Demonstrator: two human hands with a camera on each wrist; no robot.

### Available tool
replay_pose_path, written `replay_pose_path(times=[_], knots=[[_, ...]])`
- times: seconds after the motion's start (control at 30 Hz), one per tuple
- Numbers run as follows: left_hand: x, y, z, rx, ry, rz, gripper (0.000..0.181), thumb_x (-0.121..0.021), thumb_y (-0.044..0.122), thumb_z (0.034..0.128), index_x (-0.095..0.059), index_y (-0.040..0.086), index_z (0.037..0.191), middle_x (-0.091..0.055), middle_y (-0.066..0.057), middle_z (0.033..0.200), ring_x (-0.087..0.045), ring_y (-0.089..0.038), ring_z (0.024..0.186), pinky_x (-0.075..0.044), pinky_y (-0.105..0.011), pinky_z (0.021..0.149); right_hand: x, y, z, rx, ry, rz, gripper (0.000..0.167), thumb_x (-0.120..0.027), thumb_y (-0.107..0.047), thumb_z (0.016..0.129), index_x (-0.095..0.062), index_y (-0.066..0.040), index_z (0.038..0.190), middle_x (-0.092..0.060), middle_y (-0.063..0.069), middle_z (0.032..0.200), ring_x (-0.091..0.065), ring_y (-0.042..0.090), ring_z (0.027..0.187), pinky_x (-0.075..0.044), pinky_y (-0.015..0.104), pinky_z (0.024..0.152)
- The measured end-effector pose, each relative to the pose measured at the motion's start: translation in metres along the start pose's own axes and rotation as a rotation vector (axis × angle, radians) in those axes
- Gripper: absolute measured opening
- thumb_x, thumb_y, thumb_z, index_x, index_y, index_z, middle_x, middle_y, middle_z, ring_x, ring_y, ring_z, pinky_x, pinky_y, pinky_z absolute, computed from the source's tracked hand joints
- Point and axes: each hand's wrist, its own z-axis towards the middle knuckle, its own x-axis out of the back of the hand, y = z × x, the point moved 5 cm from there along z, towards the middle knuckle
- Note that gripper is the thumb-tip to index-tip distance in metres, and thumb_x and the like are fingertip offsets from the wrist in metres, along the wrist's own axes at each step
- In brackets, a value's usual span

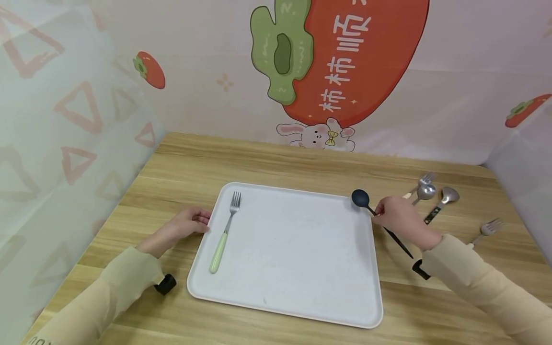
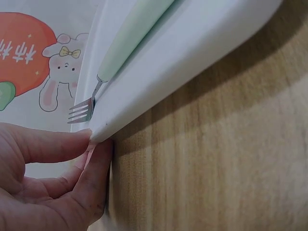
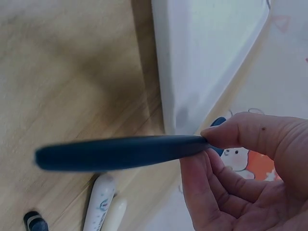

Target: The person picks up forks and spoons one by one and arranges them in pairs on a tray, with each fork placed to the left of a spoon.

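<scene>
Black spoon sits in a pinch between the thumb and fingers of the right hand, its bowl over the far right corner of the white tray and its handle reaching back past the rim over the table. That narrow grip is probably the weak point: with so much handle beyond it, the spoon could pivot, and a low bowl might catch the rim. The left hand grips the tray's left edge between thumb and fingers; should it pull or lift unevenly, the tray may tilt and the green-handled fork lying near that side could slide. Farther right, a short-tined fork, a round metal spoon and a spoon with a patterned handle lie close together just beyond the right hand, so a careless swing of the wrist could scatter them. Another fork has its handle partly hidden by the right sleeve; whether they touch I cannot tell, but a dragging cuff might shift it.
</scene>
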Motion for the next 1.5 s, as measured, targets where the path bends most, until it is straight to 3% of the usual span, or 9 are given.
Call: replay_pose_path(times=[0.5, 0.73, 1.0, 1.5], knots=[[0.001, -0.002, 0.001, -0.013, 0.0, 0.013, 0.041, -0.057, -0.002, 0.0822, -0.043, -0.019, 0.117, -0.054, -0.016, 0.097, -0.05, -0.014, 0.082, -0.046, -0.02, 0.07, -0.012, -0.024, -0.006, 0.013, -0.019, -0.007, 0.008, -0.064, -0.006, 0.075, -0.061, 0.0, 0.08, -0.055, 0.004, 0.068, -0.048, 0.016, 0.058, -0.04, 0.027, 0.051], [0.001, -0.002, 0.002, -0.017, -0.001, 0.013, 0.041, -0.057, -0.002, 0.0815, -0.043, -0.019, 0.116, -0.054, -0.015, 0.096, -0.05, -0.015, 0.082, -0.046, -0.02, 0.069, -0.02, -0.035, -0.008, 0.036, -0.02, -0.027, 0.016, -0.065, -0.007, 0.075, -0.064, 0.003, 0.088, -0.056, 0.004, 0.069, -0.049, 0.016, 0.06, -0.042, 0.027, 0.052], [0.0, -0.002, 0.001, -0.02, -0.007, 0.0, 0.042, -0.057, -0.002, 0.0814, -0.042, -0.019, 0.116, -0.054, -0.015, 0.097, -0.05, -0.014, 0.082, -0.046, -0.02, 0.069, -0.028, -0.048, -0.006, 0.089, 0.01, -0.061, 0.01, -0.065, -0.007, 0.073, -0.067, -0.001, 0.082, -0.058, 0.001, 0.067, -0.05, 0.014, 0.06, -0.043, 0.027, 0.055], [0.001, -0.005, 0.002, -0.024, -0.015, -0.033, 0.044, -0.057, -0.001, 0.0823, -0.04, -0.02, 0.118, -0.053, -0.017, 0.098, -0.05, -0.015, 0.084, -0.046, -0.021, 0.072, -0.045, -0.073, -0.001, 0.145, -0.016, 0.032, 0.007, -0.062, -0.004, 0.072, -0.064, -0.004, 0.078, -0.053, -0.003, 0.063, -0.047, 0.011, 0.058, -0.04, 0.024, 0.055]])
